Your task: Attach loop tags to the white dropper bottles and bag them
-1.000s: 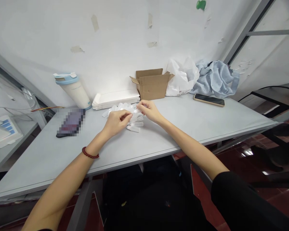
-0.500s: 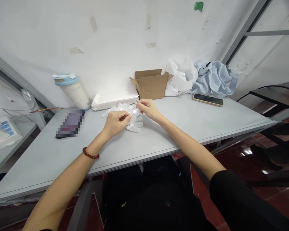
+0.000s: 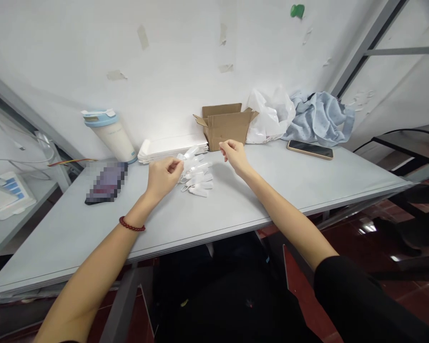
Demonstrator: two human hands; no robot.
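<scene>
My left hand (image 3: 163,174) is closed, pinching the end of a strip of small clear plastic vials (image 3: 195,172) that fans out to its right over the grey table (image 3: 279,186). My right hand (image 3: 233,153) hovers a little to the right of the strip, fingers curled in a pinch; whether anything is in them is too small to make out. A red bead bracelet (image 3: 131,225) circles my left wrist.
A stack of white trays (image 3: 171,146) and an open cardboard box (image 3: 226,125) stand at the back. A cup with a blue lid (image 3: 109,134) is back left, a dark phone (image 3: 107,182) beside it. Another phone (image 3: 310,149), a white plastic bag (image 3: 270,116) and blue cloth (image 3: 320,116) lie right.
My hands have drawn apart: the right moved right and away from the vials, the left shifted left with the strip, which now hangs fanned from it.
</scene>
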